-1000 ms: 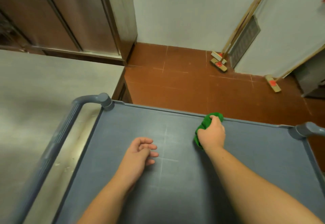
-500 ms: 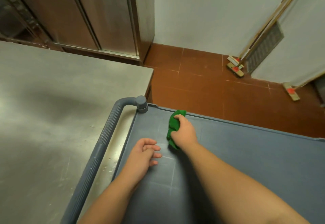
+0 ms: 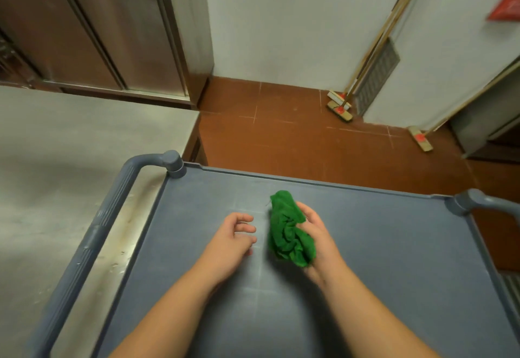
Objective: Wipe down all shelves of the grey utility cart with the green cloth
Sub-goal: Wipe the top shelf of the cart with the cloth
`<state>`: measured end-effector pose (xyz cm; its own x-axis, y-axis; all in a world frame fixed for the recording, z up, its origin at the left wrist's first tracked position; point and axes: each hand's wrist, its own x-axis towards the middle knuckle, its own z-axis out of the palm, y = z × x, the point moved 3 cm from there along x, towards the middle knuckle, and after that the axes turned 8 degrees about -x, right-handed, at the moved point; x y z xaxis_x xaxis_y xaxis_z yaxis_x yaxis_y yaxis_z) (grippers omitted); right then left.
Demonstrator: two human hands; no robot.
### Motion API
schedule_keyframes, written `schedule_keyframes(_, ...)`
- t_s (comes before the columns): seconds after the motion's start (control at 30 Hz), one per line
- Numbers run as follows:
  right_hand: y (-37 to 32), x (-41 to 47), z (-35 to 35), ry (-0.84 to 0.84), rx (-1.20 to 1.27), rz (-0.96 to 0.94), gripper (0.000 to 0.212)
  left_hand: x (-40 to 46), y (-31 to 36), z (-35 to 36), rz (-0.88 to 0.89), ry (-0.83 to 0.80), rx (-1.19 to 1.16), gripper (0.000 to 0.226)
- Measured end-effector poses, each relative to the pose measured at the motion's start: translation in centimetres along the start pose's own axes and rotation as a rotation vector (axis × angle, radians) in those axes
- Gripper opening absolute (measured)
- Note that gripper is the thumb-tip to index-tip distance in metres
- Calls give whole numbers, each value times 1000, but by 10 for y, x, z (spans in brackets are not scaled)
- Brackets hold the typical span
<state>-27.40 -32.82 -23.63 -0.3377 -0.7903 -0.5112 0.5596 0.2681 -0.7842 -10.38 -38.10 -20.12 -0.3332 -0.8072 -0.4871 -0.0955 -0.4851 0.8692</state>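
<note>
The grey utility cart's top shelf [image 3: 380, 259] fills the lower part of the head view, with a raised rim and faint wipe streaks. My right hand [image 3: 316, 234] is turned palm-left over the middle of the shelf and grips the crumpled green cloth [image 3: 288, 231], which is bunched up and lifted off the surface. My left hand [image 3: 233, 238] hovers just left of the cloth with loosely curled fingers and holds nothing. The lower shelves are hidden beneath the top one.
The cart's grey handle [image 3: 112, 208] runs along the left side; another handle post [image 3: 467, 203] is at the right. A steel worktop [image 3: 70, 160] abuts the cart on the left. Brooms [image 3: 340, 105] lean against the white wall beyond the red tile floor [image 3: 309, 143].
My right hand drew back from the far left corner toward the shelf's middle, turned over and lifted the cloth off the surface. The left hand stayed beside it.
</note>
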Motion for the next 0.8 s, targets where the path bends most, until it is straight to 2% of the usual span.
schedule_keyframes(0.1, -7, -22, -35, -28, 208, 183, 45, -5, -5, 46, 74, -98, 100, 35)
schedule_keyframes(0.17, -11, -34, -54, -83, 315, 268, 43, -7, -9, 76, 192, -159, 270, 36)
schedule_keyframes(0.23, -13, -43, -73, -118, 389, 294, 55, -6, -15, 101, 350, -150, 561, 42)
schedule_keyframes(0.3, -16, -48, -90, -115, 447, 299, 72, -7, -23, 127, 501, -134, 826, 64)
schedule_keyframes(0.33, -17, -49, -97, -94, 464, 299, 77, -9, -24, 139, 537, -130, 868, 70)
schedule_keyframes(0.4, -20, -50, -104, -28, 446, 284, 78, -14, -22, 160, 468, -164, 729, 71)
schedule_keyframes(0.5, -21, -52, -98, 35, 391, 212, 69, -17, -30, 182, 237, -213, 444, 75)
schedule_keyframes(0.57, -22, -54, -90, 70, 224, 127, 63, -15, -35, 186, 74, -253, 162, 69)
schedule_keyframes(0.6, -24, -56, -84, 77, 110, 77, 65, -15, -35, 185, 12, -281, 15, 56)
schedule_keyframes(0.63, -24, -57, -78, 70, -47, 38, 77, -16, -32, 181, -57, -308, -119, 49)
schedule_keyframes(0.67, -24, -56, -73, 55, -285, 2, 92, -17, -32, 174, -132, -331, -250, 52)
schedule_keyframes(0.7, -25, -56, -65, 14, -535, -44, 95, -18, -32, 165, -210, -333, -377, 56)
schedule_keyframes(0.77, -20, -51, -50, -82, -898, -140, 67, -18, -34, 144, -296, -316, -569, 54)
schedule_keyframes(0.8, -14, -47, -44, -141, -981, -148, 62, -17, -34, 132, -305, -261, -642, 50)
